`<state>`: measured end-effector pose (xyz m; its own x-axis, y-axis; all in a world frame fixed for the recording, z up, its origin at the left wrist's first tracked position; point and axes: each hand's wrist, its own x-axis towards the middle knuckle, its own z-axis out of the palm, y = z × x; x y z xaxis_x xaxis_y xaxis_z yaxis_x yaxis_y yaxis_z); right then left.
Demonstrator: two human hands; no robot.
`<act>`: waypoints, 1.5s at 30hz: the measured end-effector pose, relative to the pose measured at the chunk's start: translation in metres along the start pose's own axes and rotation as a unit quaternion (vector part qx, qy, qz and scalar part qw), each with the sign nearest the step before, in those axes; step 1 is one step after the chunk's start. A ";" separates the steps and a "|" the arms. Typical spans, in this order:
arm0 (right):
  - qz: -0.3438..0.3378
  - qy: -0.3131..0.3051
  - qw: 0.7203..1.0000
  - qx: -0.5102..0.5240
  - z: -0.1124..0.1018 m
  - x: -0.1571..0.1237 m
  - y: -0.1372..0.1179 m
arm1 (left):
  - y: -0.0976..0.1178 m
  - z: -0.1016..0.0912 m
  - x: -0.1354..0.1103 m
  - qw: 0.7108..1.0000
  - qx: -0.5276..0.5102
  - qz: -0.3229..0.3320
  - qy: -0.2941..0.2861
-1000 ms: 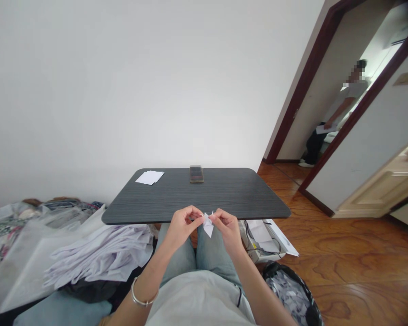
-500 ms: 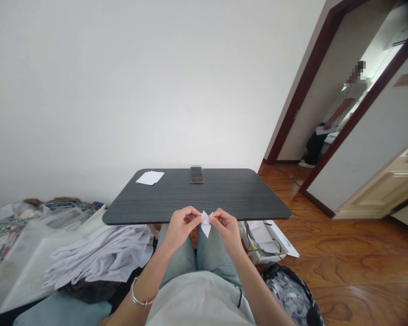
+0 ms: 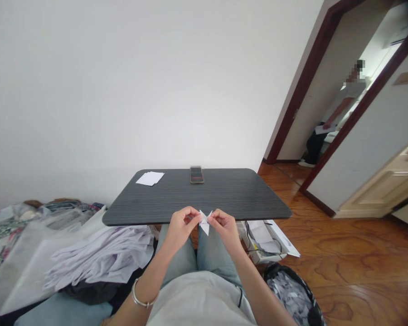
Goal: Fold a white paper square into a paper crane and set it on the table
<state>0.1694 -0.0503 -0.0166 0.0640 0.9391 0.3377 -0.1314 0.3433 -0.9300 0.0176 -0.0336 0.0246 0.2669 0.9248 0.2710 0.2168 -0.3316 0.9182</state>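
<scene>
The left hand (image 3: 181, 230) and right hand (image 3: 226, 228) pinch a small folded white paper (image 3: 204, 225) together from both sides. Held above the denim knees (image 3: 178, 258), it is braced between them

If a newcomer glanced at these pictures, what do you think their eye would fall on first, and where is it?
First, the small folded white paper, pinched between the left hand and right hand just before the dark wood-grain table. Next, through the doorway at upper right, a person stands holding a sheet of paper.
</scene>
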 end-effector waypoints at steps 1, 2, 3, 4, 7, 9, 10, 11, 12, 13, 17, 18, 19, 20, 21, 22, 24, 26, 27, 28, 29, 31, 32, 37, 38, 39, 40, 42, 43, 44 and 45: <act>-0.002 -0.001 1.000 -0.008 -0.001 0.000 0.001 | -0.001 0.000 0.000 1.000 -0.004 -0.002 0.000; -0.006 0.001 1.000 -0.016 -0.001 0.000 0.002 | -0.001 0.000 0.001 1.000 -0.006 -0.002 0.001; -0.010 0.004 1.000 -0.024 -0.001 0.000 0.003 | -0.002 0.000 0.001 1.000 -0.007 -0.003 0.001; -0.014 0.008 0.999 -0.032 -0.002 0.000 0.003 | -0.002 0.000 0.001 1.000 -0.006 -0.003 0.001; -0.022 0.016 0.998 -0.056 -0.001 -0.001 0.003 | -0.003 0.000 0.000 1.000 0.015 -0.006 -0.003; -0.023 0.019 0.998 -0.064 -0.001 -0.001 0.003 | -0.003 0.000 0.000 0.999 0.036 -0.006 -0.007; -0.023 0.020 0.997 -0.064 -0.001 -0.001 0.003 | -0.003 0.000 -0.001 0.999 0.045 -0.004 -0.007; -0.023 0.021 0.998 -0.063 -0.001 -0.001 0.002 | -0.003 0.000 -0.001 0.999 0.050 -0.001 -0.007; -0.022 0.020 0.998 -0.061 -0.001 -0.001 0.002 | -0.002 0.000 -0.001 0.999 0.054 0.003 -0.005; -0.020 0.017 0.998 -0.060 -0.001 -0.001 0.002 | -0.002 0.000 -0.001 0.998 0.057 0.008 -0.001; -0.007 -0.005 0.998 -0.059 -0.002 0.000 0.002 | -0.002 -0.001 -0.002 0.998 0.054 0.023 0.006; -0.006 -0.009 0.998 -0.059 -0.002 0.001 0.002 | -0.001 -0.001 -0.002 0.998 0.051 0.025 0.005; -0.006 -0.010 0.998 -0.059 -0.002 0.001 0.003 | -0.001 -0.002 -0.002 0.998 0.050 0.027 0.004; -0.009 -0.010 0.998 -0.061 -0.002 0.000 0.003 | 0.000 -0.002 -0.002 0.998 0.050 0.029 0.003; -0.014 -0.009 0.998 -0.063 -0.002 0.000 0.003 | 0.001 -0.002 -0.002 0.998 0.052 0.031 0.003; -0.019 -0.007 0.998 -0.067 -0.001 0.000 0.003 | 0.001 -0.002 -0.003 0.998 0.054 0.033 0.003; -0.030 -0.003 0.997 -0.076 -0.001 -0.002 0.002 | 0.002 -0.002 -0.003 0.998 0.056 0.035 0.006; -0.035 -0.002 0.996 -0.083 -0.001 -0.002 0.002 | 0.002 -0.002 -0.002 0.998 0.054 0.033 0.008; -0.036 -0.001 0.996 -0.084 -0.001 -0.002 0.002 | 0.000 -0.002 -0.002 0.998 0.049 0.030 0.006; -0.035 0.000 0.996 -0.083 -0.001 -0.002 0.003 | -0.001 -0.002 -0.002 0.999 0.044 0.025 0.003; -0.034 0.003 0.996 -0.080 -0.002 -0.001 0.003 | -0.004 -0.002 -0.001 0.999 0.035 0.020 -0.002; -0.028 0.010 0.997 -0.069 -0.003 0.000 0.004 | -0.009 -0.002 0.000 1.000 0.010 0.008 -0.006; -0.024 0.011 0.998 -0.063 -0.004 0.001 0.005 | -0.012 -0.002 0.001 1.000 -0.007 0.002 -0.005; -0.024 -0.008 0.999 -0.023 -0.006 0.003 0.003 | -0.019 -0.004 0.004 0.994 -0.096 -0.055 -0.004; -0.029 -0.014 0.999 -0.015 -0.006 0.003 0.001 | -0.019 -0.003 0.004 0.990 -0.119 -0.072 -0.016; -0.035 -0.019 0.999 -0.010 -0.007 0.003 0.000 | -0.018 -0.002 0.003 0.985 -0.144 -0.090 -0.027; -0.043 -0.025 0.999 -0.010 -0.007 0.003 -0.001 | -0.016 -0.002 0.003 0.979 -0.169 -0.108 -0.035; -0.063 -0.042 0.997 -0.016 -0.007 0.002 -0.003 | -0.013 0.000 0.001 0.970 -0.198 -0.135 -0.050; -0.073 -0.051 0.996 -0.021 -0.007 0.002 -0.003 | -0.012 0.001 0.001 0.967 -0.202 -0.142 -0.062; -0.082 -0.060 0.994 -0.027 -0.007 0.002 -0.004 | -0.010 0.002 0.000 0.966 -0.199 -0.147 -0.079; -0.089 -0.068 0.993 -0.032 -0.007 0.002 -0.004 | -0.009 0.002 -0.001 0.964 -0.194 -0.151 -0.098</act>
<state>0.1771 -0.0497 -0.0131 -0.0550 0.8589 0.5092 -0.0660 0.5057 -0.8602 0.0174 -0.0318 0.0156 0.4274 0.9026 -0.0510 -0.0443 0.0773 0.9960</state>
